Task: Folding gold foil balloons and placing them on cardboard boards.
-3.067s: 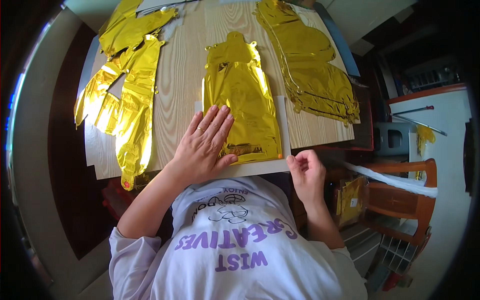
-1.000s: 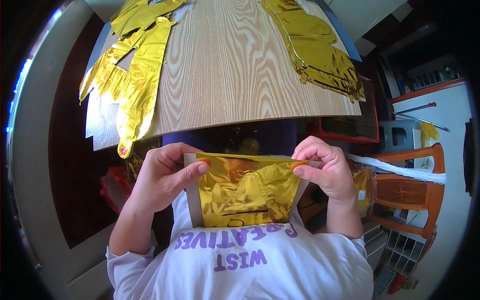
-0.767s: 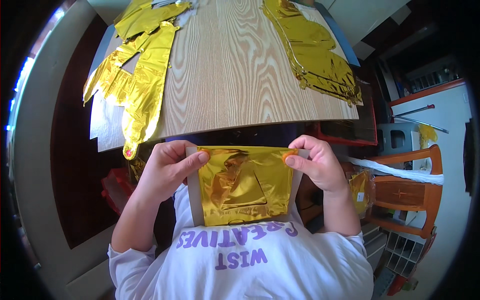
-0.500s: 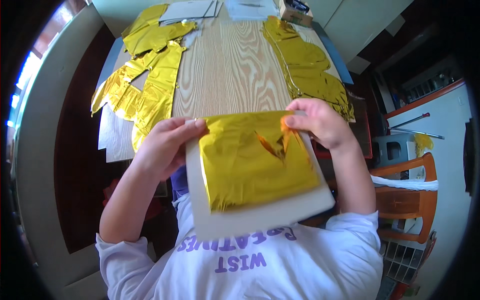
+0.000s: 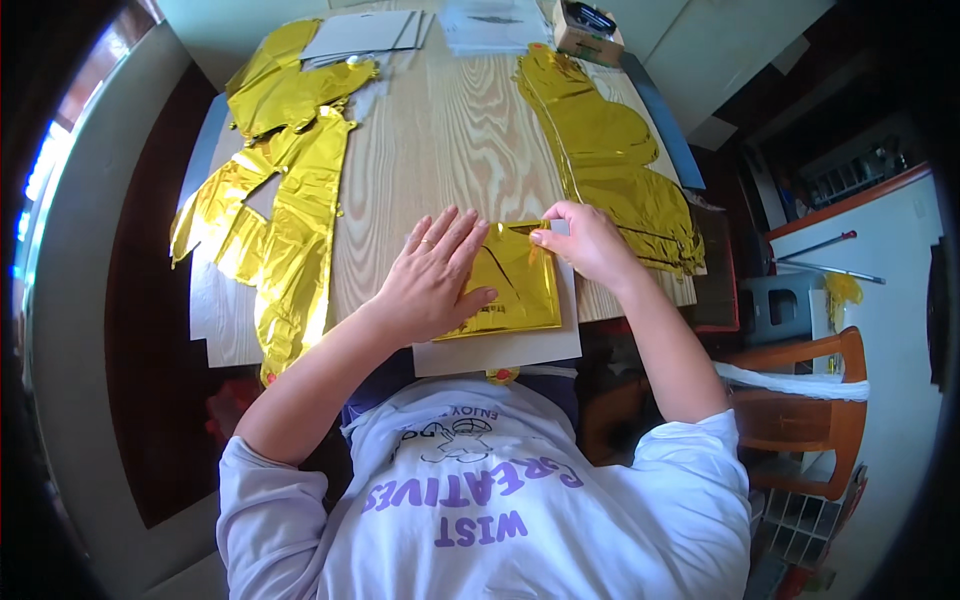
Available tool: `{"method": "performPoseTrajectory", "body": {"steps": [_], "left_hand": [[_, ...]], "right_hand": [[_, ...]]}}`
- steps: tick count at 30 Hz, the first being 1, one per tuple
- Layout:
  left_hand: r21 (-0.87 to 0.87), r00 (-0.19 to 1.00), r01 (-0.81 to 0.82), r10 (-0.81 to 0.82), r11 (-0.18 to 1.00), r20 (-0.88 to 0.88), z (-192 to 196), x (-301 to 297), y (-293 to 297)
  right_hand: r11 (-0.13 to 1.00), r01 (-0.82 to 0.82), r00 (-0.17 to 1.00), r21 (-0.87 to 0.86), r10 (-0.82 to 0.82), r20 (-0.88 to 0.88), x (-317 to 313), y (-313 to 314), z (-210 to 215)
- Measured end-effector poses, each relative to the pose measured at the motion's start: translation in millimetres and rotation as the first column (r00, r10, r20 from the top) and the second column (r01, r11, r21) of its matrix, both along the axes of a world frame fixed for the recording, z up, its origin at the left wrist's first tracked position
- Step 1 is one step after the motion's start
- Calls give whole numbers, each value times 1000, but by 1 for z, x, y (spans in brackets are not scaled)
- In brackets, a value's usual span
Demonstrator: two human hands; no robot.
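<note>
A folded gold foil balloon lies on a white card at the table's near edge, the card sticking out beyond the edge toward me. My left hand rests flat over the foil's left part, its fingers stretched out and hiding that side. At the upper right corner, my right hand pinches the foil, thumb on top and an orange-tinted bit beside it. Creases run across the foil's surface.
Flat gold foil balloons cover the table's left side. More gold foil balloons lie along the right. At the far end are grey-white cards, clear plastic bags and a small box. A wooden chair stands at right.
The card and folded foil have gone from being held up before me down to the table edge. My left hand has let go of the card's edge and now lies flat on the foil.
</note>
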State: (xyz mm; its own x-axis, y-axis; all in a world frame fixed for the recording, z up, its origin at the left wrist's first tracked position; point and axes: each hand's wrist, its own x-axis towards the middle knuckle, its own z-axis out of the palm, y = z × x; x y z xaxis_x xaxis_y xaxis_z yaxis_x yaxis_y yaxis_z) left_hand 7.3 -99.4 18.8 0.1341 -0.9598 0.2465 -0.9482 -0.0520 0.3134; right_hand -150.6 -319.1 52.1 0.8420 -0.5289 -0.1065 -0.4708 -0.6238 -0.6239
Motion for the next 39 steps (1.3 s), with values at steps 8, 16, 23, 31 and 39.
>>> {"method": "performPoseTrajectory", "body": {"steps": [8, 16, 23, 31, 39], "left_hand": [[17, 999, 42, -42, 999, 8, -16, -10, 0], [-19, 996, 77, -76, 997, 52, -18, -6, 2], [34, 996, 83, -84, 996, 30, -19, -6, 2], [-7, 995, 77, -77, 997, -62, 2, -6, 7], [342, 803, 37, 176, 939, -569, 46, 42, -32]], "right_hand": [[853, -8, 965, -522, 144, 220, -81, 79, -7], [870, 63, 953, -489, 93, 289, -108, 112, -27], [877, 410, 871, 250, -457, 178, -116, 104, -49], [579, 249, 837, 776, -531, 128, -101, 115, -61], [529, 87, 820, 844, -520, 241, -102, 117, -46]]}}
